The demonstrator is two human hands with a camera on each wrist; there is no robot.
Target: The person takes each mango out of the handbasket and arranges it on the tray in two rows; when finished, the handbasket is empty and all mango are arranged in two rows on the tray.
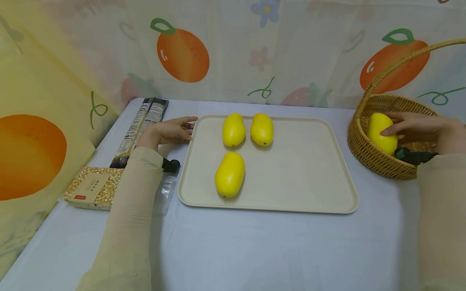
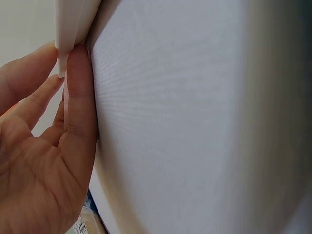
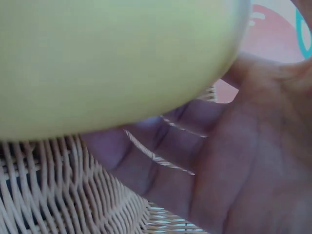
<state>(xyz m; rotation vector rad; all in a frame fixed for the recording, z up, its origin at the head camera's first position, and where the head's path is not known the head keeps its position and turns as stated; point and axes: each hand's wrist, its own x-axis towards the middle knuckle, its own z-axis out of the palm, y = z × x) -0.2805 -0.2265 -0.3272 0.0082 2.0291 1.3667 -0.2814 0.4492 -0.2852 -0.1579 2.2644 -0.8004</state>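
Observation:
My right hand (image 1: 418, 123) grips a yellow mango (image 1: 381, 132) inside the wicker basket (image 1: 358, 139) at the right. In the right wrist view the mango (image 3: 112, 63) fills the upper left, with the fingers (image 3: 170, 151) round its underside. At the left, my left hand (image 1: 172, 131) pinches the rim of the beige tray (image 1: 302, 169). The left wrist view shows the thumb (image 2: 79, 92) on one side of the tray rim (image 2: 75, 22) and fingers on the other. On the tray lie three more yellow mangoes, two side by side at the back (image 1: 234, 130) and one in front (image 1: 229, 174).
Left of the tray lie long dark packets (image 1: 149, 113) and a clear pack of yellow grains (image 1: 91, 188), partly behind the left sleeve. The basket's tall handle (image 1: 397, 62) arches over it. A printed fruit cloth (image 1: 225, 48) hangs along the back of the white table (image 1: 273, 250).

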